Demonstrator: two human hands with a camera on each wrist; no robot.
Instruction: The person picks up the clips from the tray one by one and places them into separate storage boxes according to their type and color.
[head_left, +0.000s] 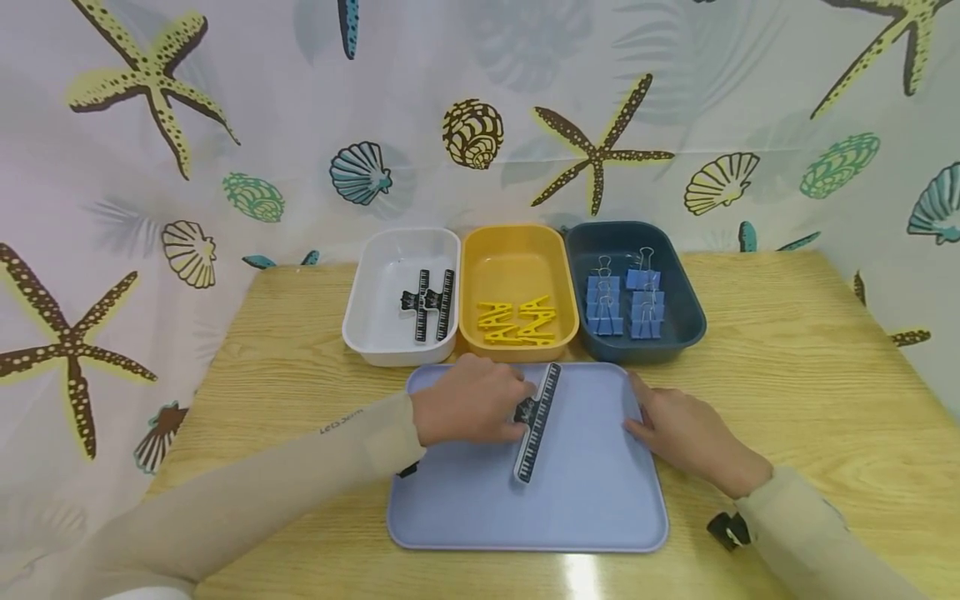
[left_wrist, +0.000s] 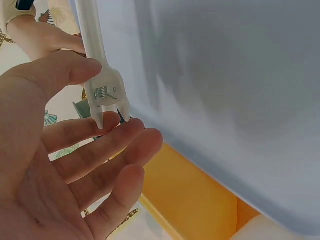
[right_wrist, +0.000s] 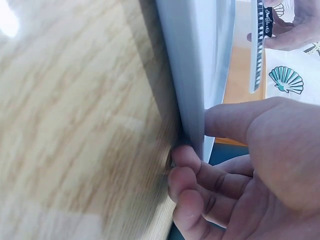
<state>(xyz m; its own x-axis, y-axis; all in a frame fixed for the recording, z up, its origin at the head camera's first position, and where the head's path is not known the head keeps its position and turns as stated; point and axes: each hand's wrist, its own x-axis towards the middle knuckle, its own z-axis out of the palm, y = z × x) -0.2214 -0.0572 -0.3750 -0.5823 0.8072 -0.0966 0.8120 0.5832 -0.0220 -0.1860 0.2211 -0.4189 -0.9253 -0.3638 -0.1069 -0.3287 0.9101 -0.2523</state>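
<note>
My left hand pinches a long clip with a piano-key pattern between thumb and fingers, over the lavender tray. In the left wrist view the white back of the clip shows, with a small metal spring near the thumb; the other fingers are loosely bent. At the tray's right side my right hand grips the edge. The right wrist view shows its thumb against the tray rim and its curled fingers low by the table.
Behind the tray stand three bins side by side: a white bin with two piano-key clips, a yellow bin with several yellow clothespins, and a dark blue bin with several blue binder clips. A patterned curtain hangs behind the wooden table.
</note>
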